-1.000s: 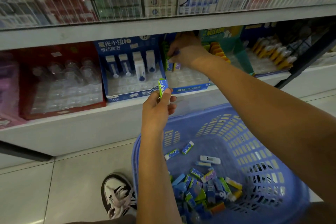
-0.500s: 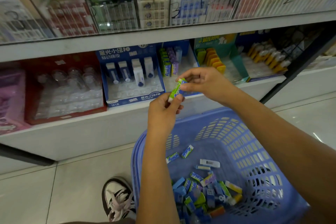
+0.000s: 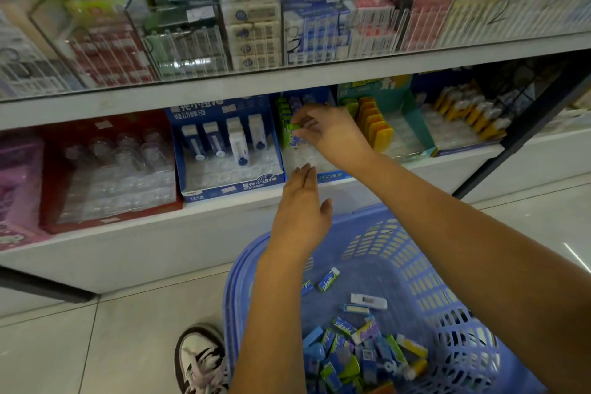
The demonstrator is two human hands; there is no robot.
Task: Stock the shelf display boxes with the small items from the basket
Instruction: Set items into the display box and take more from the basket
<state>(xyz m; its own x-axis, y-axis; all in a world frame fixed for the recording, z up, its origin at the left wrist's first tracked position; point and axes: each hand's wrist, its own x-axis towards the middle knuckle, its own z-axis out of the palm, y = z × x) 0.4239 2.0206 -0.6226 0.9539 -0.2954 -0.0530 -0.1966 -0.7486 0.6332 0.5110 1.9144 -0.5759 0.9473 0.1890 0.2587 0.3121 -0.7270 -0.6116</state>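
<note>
At 11 o'clock in box (image 3: 333,175), right hand (image 3: 332,135) pinches green eraser (image 3: 295,127); seat it upright against row (image 3: 282,120). Left hand (image 3: 302,211), at 6 o'clock, flat, empty.

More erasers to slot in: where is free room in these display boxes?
Free: the clear tray under the right hand, on its near side; the front rows of the blue box left of it. Crowded: that tray's back left, where the hand pinches a green eraser.
</note>
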